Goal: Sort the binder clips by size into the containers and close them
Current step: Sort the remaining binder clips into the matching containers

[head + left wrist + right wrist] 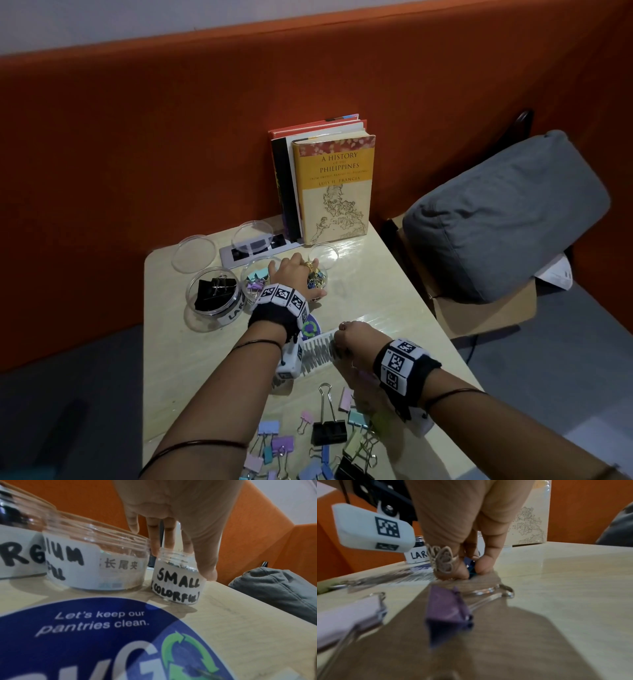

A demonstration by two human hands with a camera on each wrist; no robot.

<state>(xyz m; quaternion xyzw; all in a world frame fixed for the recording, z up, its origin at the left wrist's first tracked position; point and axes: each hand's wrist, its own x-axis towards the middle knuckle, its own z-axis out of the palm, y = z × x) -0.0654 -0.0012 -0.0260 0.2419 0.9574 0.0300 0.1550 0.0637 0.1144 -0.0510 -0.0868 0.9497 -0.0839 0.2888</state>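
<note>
Purple clip point(448, 609) nearest; books point(332, 185) behind jars point(214, 291); left hand point(294, 270) holds small jar point(178, 577).

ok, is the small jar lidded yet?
Open: the small jar shows a bare threaded rim, no lid, with the left hand holding it.

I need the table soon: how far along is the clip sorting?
Started: the large jar holds black clips, the medium jar pastel ones, the small jar some tiny ones. In hand: the left hand grips the small jar while the right hand pinches what looks like a small blue clip. Left: many loose clips lie at the near edge, and all three lids are off.
</note>
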